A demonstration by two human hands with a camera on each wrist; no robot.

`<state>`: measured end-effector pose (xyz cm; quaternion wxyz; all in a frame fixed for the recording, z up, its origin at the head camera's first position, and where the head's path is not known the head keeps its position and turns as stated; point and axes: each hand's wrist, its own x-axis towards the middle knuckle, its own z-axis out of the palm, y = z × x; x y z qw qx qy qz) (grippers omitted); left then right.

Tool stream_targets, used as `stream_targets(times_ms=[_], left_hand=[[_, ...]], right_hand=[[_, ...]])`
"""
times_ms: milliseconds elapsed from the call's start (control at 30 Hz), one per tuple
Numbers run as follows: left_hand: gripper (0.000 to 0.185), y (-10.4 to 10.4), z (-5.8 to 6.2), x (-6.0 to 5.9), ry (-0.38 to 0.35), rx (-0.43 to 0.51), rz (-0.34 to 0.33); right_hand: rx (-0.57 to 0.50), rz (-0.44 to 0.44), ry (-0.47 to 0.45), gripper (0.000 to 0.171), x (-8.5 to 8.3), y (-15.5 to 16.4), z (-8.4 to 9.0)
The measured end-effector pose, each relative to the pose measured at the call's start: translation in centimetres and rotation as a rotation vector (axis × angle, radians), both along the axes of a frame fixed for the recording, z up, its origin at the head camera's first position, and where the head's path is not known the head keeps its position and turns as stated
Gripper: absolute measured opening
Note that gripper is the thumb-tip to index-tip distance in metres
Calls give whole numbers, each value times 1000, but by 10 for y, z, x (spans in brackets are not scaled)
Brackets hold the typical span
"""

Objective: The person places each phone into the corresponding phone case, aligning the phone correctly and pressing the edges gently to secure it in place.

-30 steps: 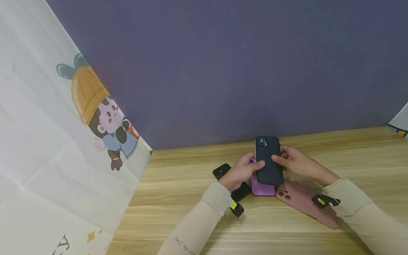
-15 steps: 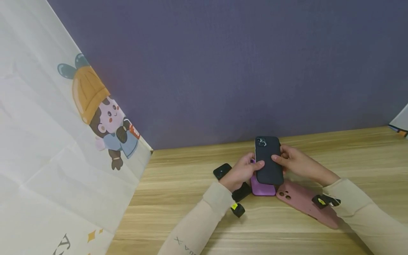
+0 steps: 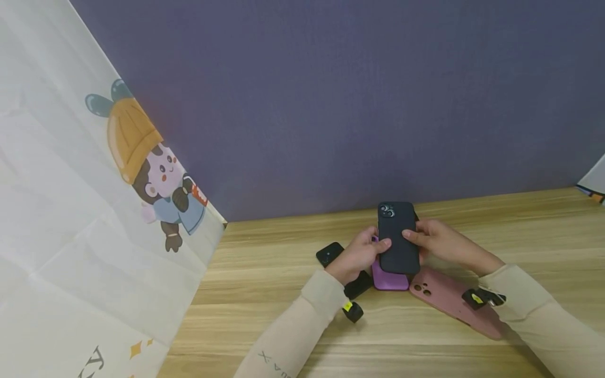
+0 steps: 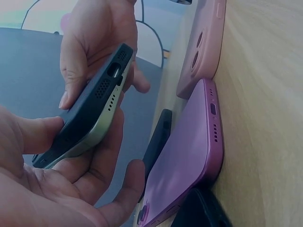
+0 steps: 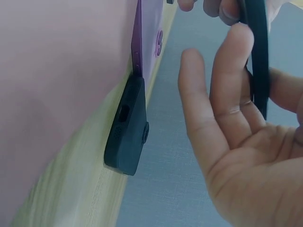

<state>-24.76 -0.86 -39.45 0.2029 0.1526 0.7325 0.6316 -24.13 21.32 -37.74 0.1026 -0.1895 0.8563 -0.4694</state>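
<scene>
We hold a phone in a black case (image 3: 398,239) above the wooden table (image 3: 283,273), camera end pointing toward 12 o'clock. Our left hand (image 3: 356,257) grips it from the 9 o'clock side: the thumb lies across the back and the fingers curl under the screen side, as the left wrist view confirms (image 4: 85,118). Our right hand (image 3: 437,242) grips it from the 3 o'clock side, thumb on the back and fingers (image 5: 222,99) curled behind the edge.

Directly below the held phone, at 6 o'clock, a purple phone case (image 3: 389,279) lies flat on the table. A pink phone case (image 3: 454,302) lies touching it at 4 o'clock, camera holes up. A black phone case (image 3: 330,253) lies at 9 o'clock, largely covered by our left hand; its far part probably continues under the wrist, but the head view does not show this clearly.

A cloth printed with a cartoon figure (image 3: 94,210) hangs at 9 o'clock.
</scene>
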Motion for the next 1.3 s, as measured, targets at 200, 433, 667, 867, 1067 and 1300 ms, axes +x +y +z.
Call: stream_targets(times_ms=[200,433,667,867,1067,1300], left_hand=[[12,0,-1,-1,9,-4,-5],[14,2,-2,-2,5,3,9],[15,1,-1,-2,10,-4,34],[21,0,-2,-2,9,-29,4],[21,-1,-3,-2,-1,-48,-48],[34,-4,-2,-1,78,-194,-18]], right_hand=[[10,-5,-17,42,1,0,0],[22,-40,-10,42,2,-2,1],[10,-78,19,40,3,-4,3],[-17,-103,-1,45,2,-3,2],[-33,-171,24,50,3,2,2],[-57,-200,23,54,4,4,3]])
